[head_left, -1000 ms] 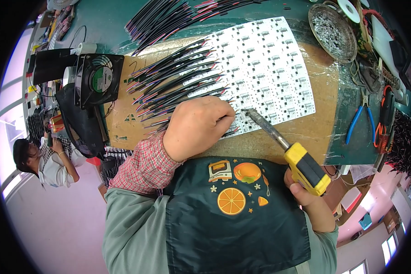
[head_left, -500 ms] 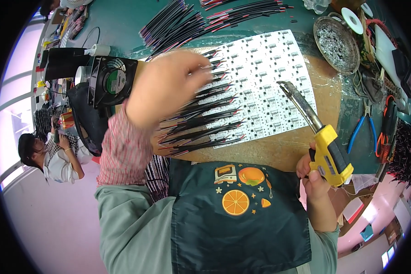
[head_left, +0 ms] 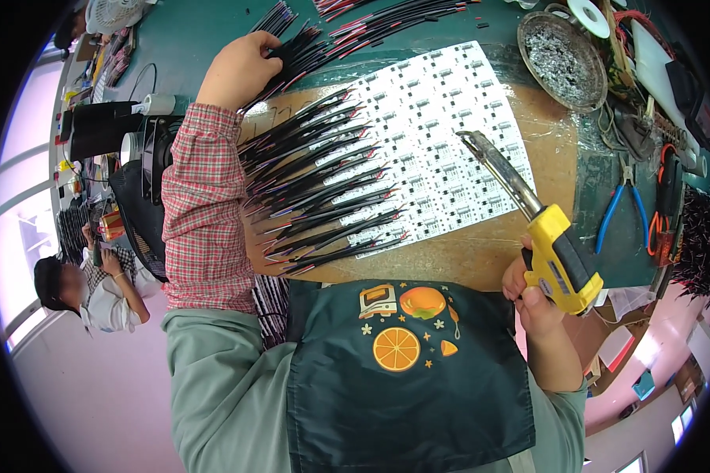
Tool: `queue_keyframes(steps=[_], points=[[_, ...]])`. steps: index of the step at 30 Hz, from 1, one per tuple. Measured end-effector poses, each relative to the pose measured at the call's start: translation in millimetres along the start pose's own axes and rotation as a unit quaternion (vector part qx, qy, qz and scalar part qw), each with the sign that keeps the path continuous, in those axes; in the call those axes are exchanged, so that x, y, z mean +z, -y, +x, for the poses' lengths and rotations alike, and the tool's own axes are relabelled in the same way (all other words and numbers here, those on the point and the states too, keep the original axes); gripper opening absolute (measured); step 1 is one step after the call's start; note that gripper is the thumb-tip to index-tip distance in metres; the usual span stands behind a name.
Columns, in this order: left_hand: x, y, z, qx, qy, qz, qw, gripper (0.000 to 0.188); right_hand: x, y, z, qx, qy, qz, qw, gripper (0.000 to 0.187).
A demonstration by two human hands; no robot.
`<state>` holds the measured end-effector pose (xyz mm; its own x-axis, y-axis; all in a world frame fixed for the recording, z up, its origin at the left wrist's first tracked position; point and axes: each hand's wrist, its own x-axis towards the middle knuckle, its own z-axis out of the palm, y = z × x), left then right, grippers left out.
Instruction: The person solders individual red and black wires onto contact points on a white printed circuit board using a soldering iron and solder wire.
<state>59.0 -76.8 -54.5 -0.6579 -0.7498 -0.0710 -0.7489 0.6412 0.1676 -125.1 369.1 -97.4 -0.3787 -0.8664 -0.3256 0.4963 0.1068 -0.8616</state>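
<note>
My left hand [head_left: 241, 72] is at the far left of the bench, its fingers closed on black wires at the edge of a loose pile [head_left: 298, 55]; the fingertips are partly hidden. My right hand [head_left: 535, 293] grips a yellow and black soldering gun [head_left: 562, 256], its metal tip pointing up and left over a white sheet of circuit boards [head_left: 442, 142]. Along the sheet's left side lie several rows of black wires [head_left: 315, 189] with red and bluish ends, their right ends resting on the boards.
A brown board [head_left: 450, 258] lies under the sheet. Right of it are a round metal dish of solder scraps [head_left: 562, 63], blue-handled pliers [head_left: 625, 206] and orange-handled cutters [head_left: 664, 201]. A black fan [head_left: 156, 158] stands at left. Beyond it, another person [head_left: 102, 288] sits working.
My left hand has moved from over the sheet's left edge, up and left to the wire pile. The soldering gun has shifted only slightly in the view, still in my right hand.
</note>
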Motion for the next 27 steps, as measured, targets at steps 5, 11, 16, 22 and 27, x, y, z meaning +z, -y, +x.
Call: queue_keyframes(steps=[5, 11, 16, 22, 27], points=[[0.4, -11.9, -8.9, 0.014, -0.049, 0.046, 0.998, 0.029, -0.4, -2.1, -0.5, -0.007, -0.005, -0.006, 1.0, 0.083], [-5.7, -16.0, -16.5, 0.048, -0.15, 0.076, 0.985, 0.029, 1.6, 0.7, 2.4, -0.016, -0.007, -0.017, 1.0, 0.084], [-7.7, -13.5, -24.6, 0.064, -0.188, 0.097, 0.975, 0.023, 3.5, 0.1, 2.4, -0.02, -0.013, -0.015, 1.0, 0.083], [-20.9, -65.3, -70.3, 0.121, -0.224, -0.032, 0.967, 0.022, 2.3, -1.9, 0.1, -0.01, -0.017, -0.005, 1.0, 0.084], [-9.1, -125.1, -144.7, 0.242, -0.032, -0.116, 0.963, 0.032, -1.9, -2.2, -7.7, 0.002, -0.019, -0.001, 1.0, 0.084]])
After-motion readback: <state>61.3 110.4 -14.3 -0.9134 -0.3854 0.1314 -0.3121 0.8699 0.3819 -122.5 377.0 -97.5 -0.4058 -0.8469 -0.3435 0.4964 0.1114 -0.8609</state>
